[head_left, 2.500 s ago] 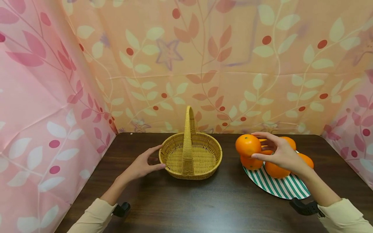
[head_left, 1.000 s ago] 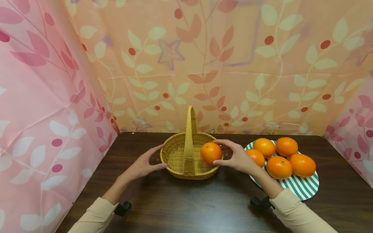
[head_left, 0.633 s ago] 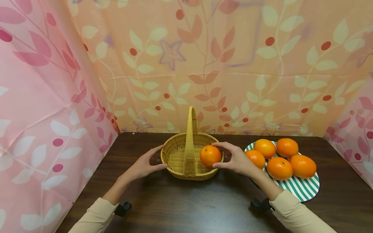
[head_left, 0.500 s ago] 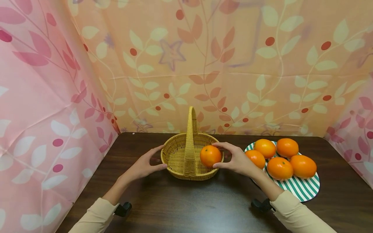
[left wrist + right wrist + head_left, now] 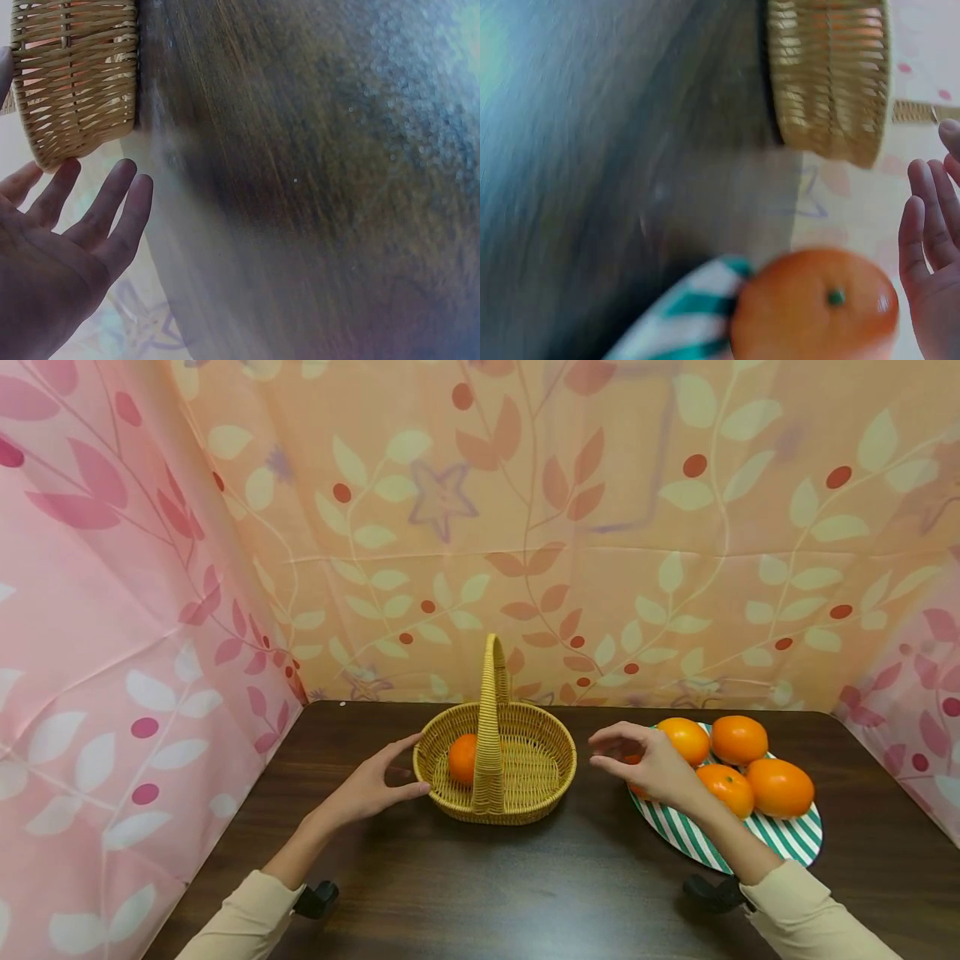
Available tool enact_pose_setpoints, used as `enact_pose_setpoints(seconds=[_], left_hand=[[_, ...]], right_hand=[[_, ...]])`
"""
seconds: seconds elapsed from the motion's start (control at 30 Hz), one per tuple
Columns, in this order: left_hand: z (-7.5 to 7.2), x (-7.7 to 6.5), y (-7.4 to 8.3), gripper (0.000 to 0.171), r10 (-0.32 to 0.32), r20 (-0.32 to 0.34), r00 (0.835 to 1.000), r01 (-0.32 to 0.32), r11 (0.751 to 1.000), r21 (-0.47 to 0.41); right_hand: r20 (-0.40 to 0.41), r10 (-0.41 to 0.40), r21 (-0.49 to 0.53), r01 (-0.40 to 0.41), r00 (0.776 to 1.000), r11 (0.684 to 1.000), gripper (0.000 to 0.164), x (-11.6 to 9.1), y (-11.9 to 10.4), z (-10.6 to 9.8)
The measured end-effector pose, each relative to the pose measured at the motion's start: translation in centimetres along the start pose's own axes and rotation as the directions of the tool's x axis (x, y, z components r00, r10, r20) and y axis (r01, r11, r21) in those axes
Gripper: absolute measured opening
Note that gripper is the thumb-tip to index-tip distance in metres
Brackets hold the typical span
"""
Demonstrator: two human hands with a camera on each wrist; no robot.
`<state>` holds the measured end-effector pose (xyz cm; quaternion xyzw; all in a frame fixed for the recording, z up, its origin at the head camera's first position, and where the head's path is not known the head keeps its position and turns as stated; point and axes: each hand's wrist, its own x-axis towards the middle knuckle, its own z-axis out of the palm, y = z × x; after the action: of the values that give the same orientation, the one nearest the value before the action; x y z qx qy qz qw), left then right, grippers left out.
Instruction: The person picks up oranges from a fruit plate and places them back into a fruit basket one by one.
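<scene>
A yellow woven basket (image 5: 525,813) with a tall arched handle stands at mid-table. Inside it, left of the handle, lies an orange (image 5: 462,758), partly hidden behind the handle. My left hand (image 5: 367,785) touches the basket's left end with thumb and fingertips at the rim; in the left wrist view its other fingers (image 5: 124,225) are loosely extended. Between basket and plate my right hand (image 5: 660,768) hovers with nothing held, fingers slightly bent and apart from the thumb. It partly covers the nearest orange on the plate, which shows with a green stem spot (image 5: 810,307) in the right wrist view.
A green-and-white striped plate (image 5: 690,842) on the right bears several oranges (image 5: 780,788). The dark wooden table (image 5: 480,893) ends at a flowered curtain (image 5: 525,527) behind. Pink flowered cloth (image 5: 97,652) hangs on the left.
My right hand has let go of the orange and moved right, out of the basket toward the plate. The orange now lies left of the handle. My left hand has stayed at the rim.
</scene>
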<state>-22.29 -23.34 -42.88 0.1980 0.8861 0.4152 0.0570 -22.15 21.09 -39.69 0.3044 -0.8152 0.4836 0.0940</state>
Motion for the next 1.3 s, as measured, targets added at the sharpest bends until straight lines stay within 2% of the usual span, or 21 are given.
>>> enact_pose_setpoints(seconds=[0.1,0.3,0.6,0.77,1.03,1.3], left_hand=[[0.0,0.0,0.0,0.087,0.002,0.001,1.000,-0.002,1.000,-0.002],[0.0,0.0,-0.1,0.085,0.013,0.000,1.000,-0.013,1.000,-0.002],[-0.1,-0.1,-0.2,0.085,0.022,0.002,1.000,-0.022,1.000,-0.001],[0.0,0.0,-0.2,0.085,0.020,0.002,1.000,-0.020,1.000,-0.005],[0.0,0.0,0.0,0.086,0.008,0.003,1.000,-0.008,1.000,0.011],[-0.1,-0.1,0.1,0.085,0.012,0.001,1.000,-0.012,1.000,0.009]], right_hand=[[-0.016,-0.004,0.004,0.004,1.000,1.000,0.025,-0.7,1.2,-1.5],[-0.041,0.036,-0.050,-0.038,0.999,0.998,0.025,-1.9,0.8,-4.7],[-0.126,0.087,-0.124,-0.103,0.988,0.987,0.026,-4.1,0.4,-8.6],[-0.149,0.088,-0.187,-0.115,0.985,0.976,0.029,-5.5,0.8,-10.7],[-0.215,0.154,-0.190,-0.196,0.964,0.962,0.030,-7.9,1.4,-13.3],[-0.248,0.197,-0.244,-0.258,0.948,0.935,0.029,-10.6,2.4,-15.2]])
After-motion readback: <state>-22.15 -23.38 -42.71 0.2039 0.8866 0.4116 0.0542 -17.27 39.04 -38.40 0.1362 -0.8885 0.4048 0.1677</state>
